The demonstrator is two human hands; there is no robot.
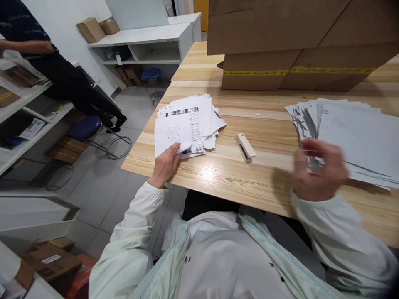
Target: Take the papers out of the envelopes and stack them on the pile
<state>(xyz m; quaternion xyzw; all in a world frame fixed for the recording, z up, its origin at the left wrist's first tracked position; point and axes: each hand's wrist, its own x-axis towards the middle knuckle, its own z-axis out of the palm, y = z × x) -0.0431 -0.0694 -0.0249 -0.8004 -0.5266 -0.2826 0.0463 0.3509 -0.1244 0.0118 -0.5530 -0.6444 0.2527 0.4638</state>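
Note:
My left hand (167, 163) is closed on the near edge of a sheet of paper (170, 132), thumb on top and fingers underneath. That sheet lies on a loose pile of printed papers (202, 110) at the table's left edge. My right hand (322, 172) is curled and smeared by motion in front of a wide, fanned stack of papers (358, 128). Whether it grips anything is unclear. Between the two piles, a cream stapler (245, 147) lies on the wooden table (215, 178), apart from both hands.
Large cardboard boxes (255, 79) stand stacked at the back of the table. Left of it are a blue stool (84, 126), shelves holding boxes, and a standing person (62, 70). More cardboard boxes (50, 261) sit low at the left.

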